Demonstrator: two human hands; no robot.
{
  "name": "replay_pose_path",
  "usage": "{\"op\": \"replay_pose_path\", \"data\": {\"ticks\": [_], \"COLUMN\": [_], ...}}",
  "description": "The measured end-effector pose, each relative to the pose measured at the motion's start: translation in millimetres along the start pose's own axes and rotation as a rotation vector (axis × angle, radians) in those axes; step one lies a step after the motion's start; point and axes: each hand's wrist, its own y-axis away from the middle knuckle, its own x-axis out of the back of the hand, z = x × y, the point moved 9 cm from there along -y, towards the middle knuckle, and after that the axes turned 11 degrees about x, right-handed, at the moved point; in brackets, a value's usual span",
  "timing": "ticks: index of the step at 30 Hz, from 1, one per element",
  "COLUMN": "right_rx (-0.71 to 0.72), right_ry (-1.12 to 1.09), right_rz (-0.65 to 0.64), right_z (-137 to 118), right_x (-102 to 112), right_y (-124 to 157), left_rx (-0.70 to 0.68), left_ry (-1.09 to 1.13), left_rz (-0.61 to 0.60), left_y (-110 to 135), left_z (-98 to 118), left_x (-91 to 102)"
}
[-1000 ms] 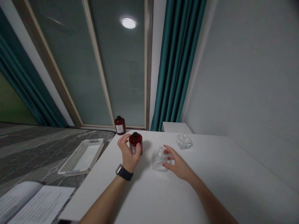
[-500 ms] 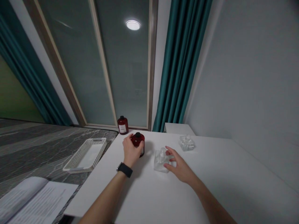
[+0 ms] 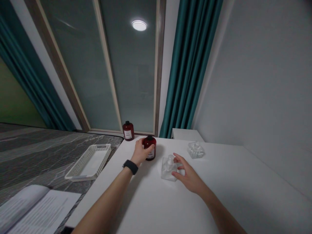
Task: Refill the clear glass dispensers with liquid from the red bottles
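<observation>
My left hand [image 3: 141, 154] is closed around a dark red bottle [image 3: 150, 143] with a black cap and a pale label. The bottle stands upright at the table's far side, its left part covered by my fingers. Beside a clear square bottle [image 3: 168, 172] with a rounded top, my right hand [image 3: 186, 174] is curved with fingers and thumb apart. Its fingertips overlap the clear bottle's right edge; whether they touch it I cannot tell. A second dark red bottle [image 3: 128, 131] is upright at the far left corner. A clear, faceted object [image 3: 195, 150] rests at the far right.
A white table [image 3: 156, 204] spreads beneath my hands. Left of it, a white perforated basket [image 3: 73, 177] and an open book [image 3: 51, 208] lie on a dark patterned surface. Behind are a white cabinet [image 3: 186, 134], a teal curtain [image 3: 190, 71] and glass panels.
My left hand has shifted the dark red bottle a little to the right and away from me. More of its label shows now. My right hand has stayed almost still.
</observation>
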Motion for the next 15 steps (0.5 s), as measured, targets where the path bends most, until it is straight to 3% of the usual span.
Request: {"op": "replay_pose_path", "data": {"ticks": [10,15], "right_rx": [-0.028,-0.029], "right_ry": [0.012,0.01], "right_rz": [0.065,0.117], "right_z": [10.5,17.3], "right_x": [8.1,16.8], "right_y": [-1.6,-2.3], "left_rx": [0.007,0.0], "left_ry": [0.036,0.051], "left_rz": [-0.069,-0.099], "left_y": [-48.6,-60.5], "left_z": [10.8,18.5], "left_x": [-74.8,-100.9]}}
